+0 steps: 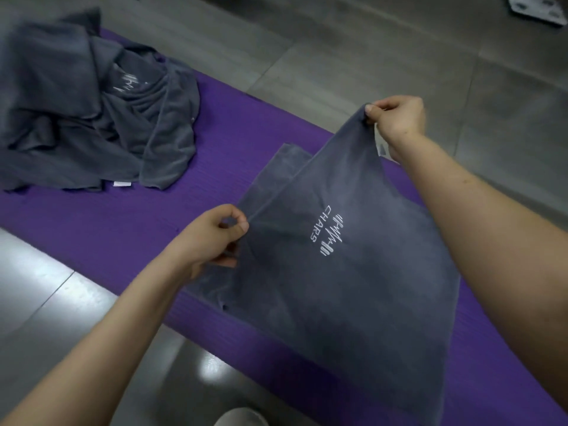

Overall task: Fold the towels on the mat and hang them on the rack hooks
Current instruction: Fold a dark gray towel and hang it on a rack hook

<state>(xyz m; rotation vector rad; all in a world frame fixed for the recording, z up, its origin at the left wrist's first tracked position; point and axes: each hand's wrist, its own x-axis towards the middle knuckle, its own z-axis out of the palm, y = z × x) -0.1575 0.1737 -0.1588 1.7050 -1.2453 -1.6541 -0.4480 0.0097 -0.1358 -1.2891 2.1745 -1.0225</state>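
Observation:
A grey towel point(353, 287) with white "CHARS" lettering lies partly on the purple mat point(129, 229), its top layer lifted. My left hand point(212, 238) pinches the towel's near left corner. My right hand point(399, 116) pinches the far corner and holds it raised above the mat. A lower layer of the same towel shows beneath, flat on the mat. A heap of crumpled grey towels point(86, 112) sits on the mat at the far left. No rack or hooks are in view.
Grey tiled floor point(399, 50) surrounds the mat on all sides. A patterned grey and white object point(538, 9) lies at the top right corner. A shoe tip point(239, 418) shows at the bottom edge.

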